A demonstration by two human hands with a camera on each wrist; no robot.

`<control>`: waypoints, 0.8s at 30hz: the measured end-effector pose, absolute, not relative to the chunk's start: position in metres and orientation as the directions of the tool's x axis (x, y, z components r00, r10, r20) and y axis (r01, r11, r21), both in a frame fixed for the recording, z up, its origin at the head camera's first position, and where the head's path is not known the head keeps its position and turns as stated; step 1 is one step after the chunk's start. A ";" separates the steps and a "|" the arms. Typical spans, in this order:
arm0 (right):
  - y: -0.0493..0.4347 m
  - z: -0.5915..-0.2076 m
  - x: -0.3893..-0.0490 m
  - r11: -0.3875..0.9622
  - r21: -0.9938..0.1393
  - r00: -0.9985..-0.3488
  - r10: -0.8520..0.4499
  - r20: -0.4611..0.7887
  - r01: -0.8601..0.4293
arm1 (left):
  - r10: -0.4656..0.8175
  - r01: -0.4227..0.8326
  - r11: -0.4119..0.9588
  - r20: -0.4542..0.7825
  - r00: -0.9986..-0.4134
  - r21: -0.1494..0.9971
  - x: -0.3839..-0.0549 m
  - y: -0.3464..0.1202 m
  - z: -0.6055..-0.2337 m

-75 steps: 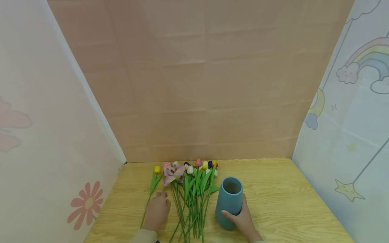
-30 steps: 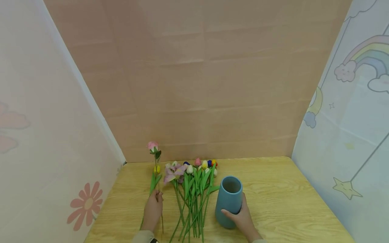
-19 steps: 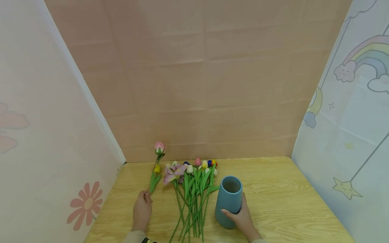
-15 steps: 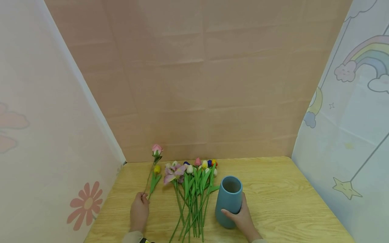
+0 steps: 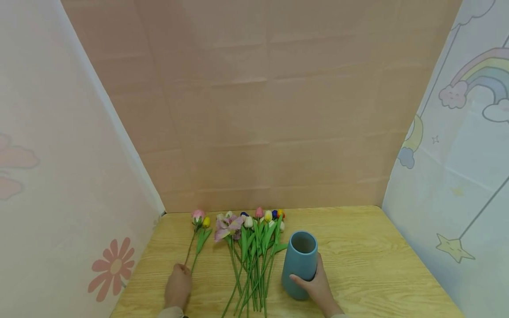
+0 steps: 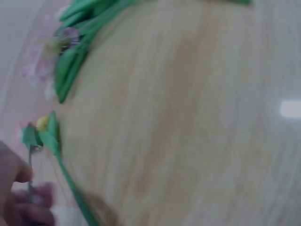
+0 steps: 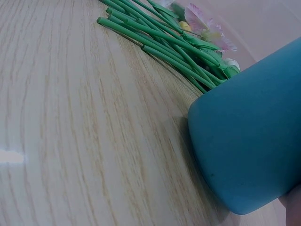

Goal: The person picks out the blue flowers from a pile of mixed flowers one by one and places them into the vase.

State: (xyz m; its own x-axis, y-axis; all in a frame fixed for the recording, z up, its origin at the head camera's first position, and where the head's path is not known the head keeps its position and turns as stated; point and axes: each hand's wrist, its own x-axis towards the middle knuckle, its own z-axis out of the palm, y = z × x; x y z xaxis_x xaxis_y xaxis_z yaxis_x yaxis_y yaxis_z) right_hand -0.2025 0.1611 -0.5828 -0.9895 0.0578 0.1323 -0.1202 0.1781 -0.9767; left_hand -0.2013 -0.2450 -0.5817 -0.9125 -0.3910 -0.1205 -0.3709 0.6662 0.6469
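Low over the table's left side, my left hand (image 5: 178, 286) pinches the thin stem of a pink rose (image 5: 197, 215). Its bloom is beside a yellow tulip (image 5: 206, 222) that lies on the table. The left wrist view, blurred, has the fingers (image 6: 35, 214) around that stem, with the tulip's green stem to the right. My right hand (image 5: 318, 289) grips the lower part of a blue vase (image 5: 299, 269), thumb across the front. The vase stands upright, and its visible inside holds no flowers. In the right wrist view the vase (image 7: 249, 127) hides most of the hand.
Between the hands lies a bunch of artificial tulips (image 5: 254, 247) in several colours, stems towards me. A lilac flower (image 5: 228, 227) is at its left. The wooden table (image 5: 358, 256) meets a brown backdrop (image 5: 270, 132) and printed side panels.
My left hand picked the pink rose out of the bunch, raised it, then carried it left and lowered it beside the yellow tulip. The right hand and vase stayed put.
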 end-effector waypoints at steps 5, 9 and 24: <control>0.161 -0.584 -0.202 0.169 -0.979 -0.990 0.056 0.129 -0.118 | -0.316 -0.376 0.705 -0.207 -0.926 0.601 -0.199 -0.245 -0.591; 0.161 -0.584 -0.202 0.155 -0.981 -0.991 0.054 0.123 -0.113 | -0.298 -0.340 0.738 -0.170 -0.939 0.583 -0.199 -0.245 -0.591; 0.160 -0.580 -0.202 0.160 -0.980 -0.990 0.057 0.132 -0.121 | -0.187 -0.085 0.902 0.205 -0.961 0.423 -0.206 -0.207 -0.586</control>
